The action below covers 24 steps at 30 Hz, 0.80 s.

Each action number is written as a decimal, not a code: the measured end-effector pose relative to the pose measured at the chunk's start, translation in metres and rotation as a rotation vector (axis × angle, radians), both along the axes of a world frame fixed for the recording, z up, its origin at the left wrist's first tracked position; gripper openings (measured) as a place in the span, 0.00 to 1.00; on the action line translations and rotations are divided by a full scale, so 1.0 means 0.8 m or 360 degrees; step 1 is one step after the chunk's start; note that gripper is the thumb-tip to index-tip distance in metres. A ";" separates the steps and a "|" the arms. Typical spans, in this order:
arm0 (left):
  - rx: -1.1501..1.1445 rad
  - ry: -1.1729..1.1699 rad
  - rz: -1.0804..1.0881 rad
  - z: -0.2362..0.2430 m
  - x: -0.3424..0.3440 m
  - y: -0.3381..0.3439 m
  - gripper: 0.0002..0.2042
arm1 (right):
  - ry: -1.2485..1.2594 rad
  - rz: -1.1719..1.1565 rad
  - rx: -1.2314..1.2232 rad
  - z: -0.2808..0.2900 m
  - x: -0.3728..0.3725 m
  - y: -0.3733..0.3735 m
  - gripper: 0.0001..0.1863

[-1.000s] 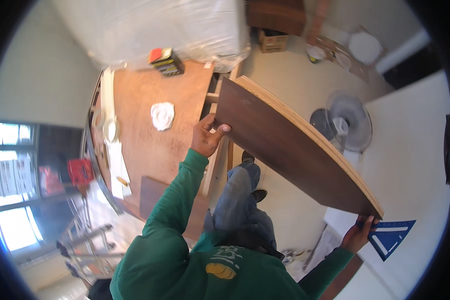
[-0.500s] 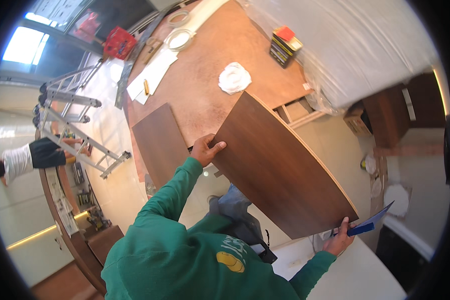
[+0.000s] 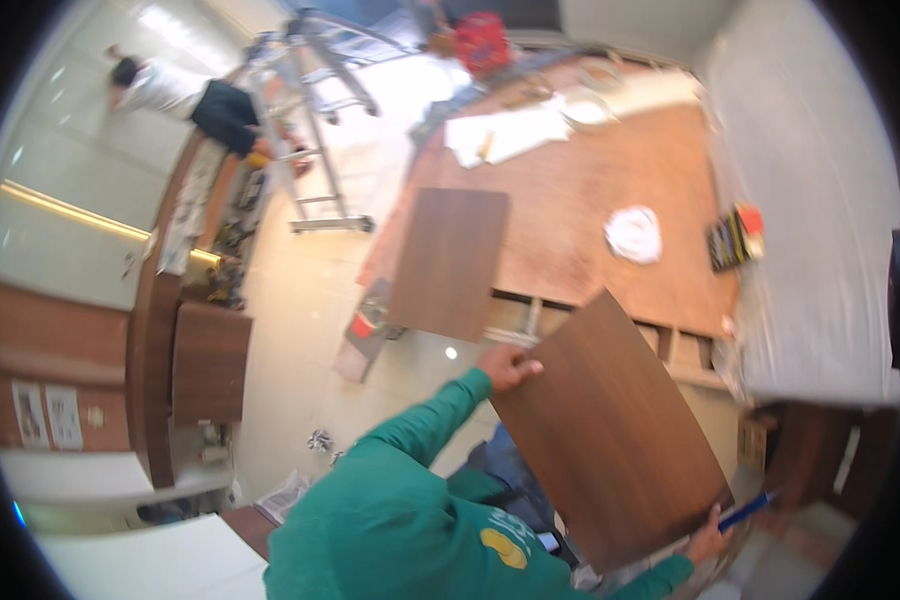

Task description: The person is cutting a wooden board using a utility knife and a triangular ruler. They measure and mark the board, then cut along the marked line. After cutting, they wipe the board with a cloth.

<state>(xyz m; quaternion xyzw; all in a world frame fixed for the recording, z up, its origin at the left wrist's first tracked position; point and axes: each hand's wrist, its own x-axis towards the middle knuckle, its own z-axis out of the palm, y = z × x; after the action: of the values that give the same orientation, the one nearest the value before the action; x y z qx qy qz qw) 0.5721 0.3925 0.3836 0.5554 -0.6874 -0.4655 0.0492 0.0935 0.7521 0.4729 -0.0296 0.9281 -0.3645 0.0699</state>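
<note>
A dark brown wood-grain panel (image 3: 620, 430) is held up in front of me at a slant. My left hand (image 3: 510, 368) grips its left edge, the thumb over the face. At the lower right corner, my right hand (image 3: 707, 540) is closed on the panel's edge. A slim blue tool (image 3: 748, 510) sticks out from the same hand; its exact kind is blurred. Beyond the panel, a second brown panel (image 3: 448, 260) lies over the near left edge of a large reddish-brown board surface (image 3: 560, 220).
On the board lie a crumpled white cloth (image 3: 633, 235), a black and yellow box (image 3: 735, 238), white strips (image 3: 510, 130) and a roll of edging (image 3: 590, 110). A stepladder (image 3: 315, 150) stands far left, near a person (image 3: 180, 95) at a counter. Plastic sheeting (image 3: 820, 250) covers the right side.
The view has swung left, so the board and ladder sit farther right in the picture. The held panel has shifted right and down; both hands keep their grip.
</note>
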 end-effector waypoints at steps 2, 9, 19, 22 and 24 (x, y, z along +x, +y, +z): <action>0.0119 0.0034 0.0136 0.044 -0.001 0.031 0.29 | -0.0075 0.0039 -0.0068 -0.014 -0.021 0.009 0.33; -0.0115 -0.0044 0.0495 0.045 0.051 0.159 0.31 | -0.0299 0.0370 -0.0402 -0.041 -0.048 -0.032 0.28; -0.0061 0.0029 0.0757 0.065 0.071 0.229 0.29 | -0.0371 0.0505 -0.0381 -0.013 -0.032 -0.040 0.22; -0.0037 -0.0030 0.0711 0.055 0.071 0.237 0.31 | -0.0347 0.0490 -0.0373 -0.028 -0.037 -0.018 0.21; -0.0038 -0.0097 0.0674 0.048 0.068 0.234 0.32 | -0.0330 0.0471 -0.0438 -0.040 -0.039 -0.003 0.20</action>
<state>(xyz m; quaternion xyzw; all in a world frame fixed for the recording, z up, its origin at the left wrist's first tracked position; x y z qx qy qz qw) 0.6264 0.5794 0.4220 0.7006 -0.5618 -0.4196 0.1318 0.0627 0.7496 0.4409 -0.1370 0.8430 -0.4744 0.2131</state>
